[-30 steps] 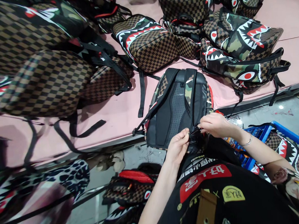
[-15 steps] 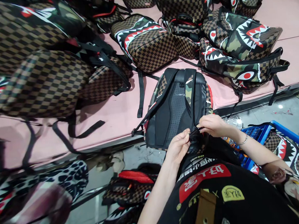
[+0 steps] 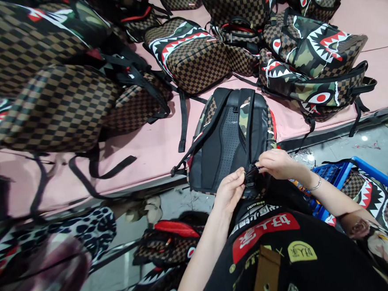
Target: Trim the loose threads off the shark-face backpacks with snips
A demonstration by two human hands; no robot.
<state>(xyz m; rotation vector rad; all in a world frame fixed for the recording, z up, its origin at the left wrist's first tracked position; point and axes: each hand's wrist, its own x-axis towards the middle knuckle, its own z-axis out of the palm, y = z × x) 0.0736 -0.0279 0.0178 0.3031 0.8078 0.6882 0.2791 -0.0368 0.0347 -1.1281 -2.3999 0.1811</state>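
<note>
A backpack (image 3: 227, 134) lies back side up at the edge of the pink table, its black padded back panel and both shoulder straps facing me. At its lower right, my left hand (image 3: 232, 188) pinches a black strap (image 3: 251, 171) between thumb and fingers. My right hand (image 3: 275, 163), a bracelet on its wrist, pinches the same strap just to the right. Both hands are close together, with a short stretch of strap between them. Fingers partly hide the strap's ends, and a dark buckle seems to sit just below.
Checkered shark-face backpacks crowd the pink table (image 3: 158, 154), stacked at left (image 3: 61, 110) and right (image 3: 317, 61). A blue crate (image 3: 378, 174) with more bags stands at lower right. Below the table edge, another bag (image 3: 174, 240) lies at lower left, near a blurred person's patterned clothing.
Both hands stay at the strap, with only slight finger movement. The strap piece between them now looks straighter and flatter. The backpack has not moved.
</note>
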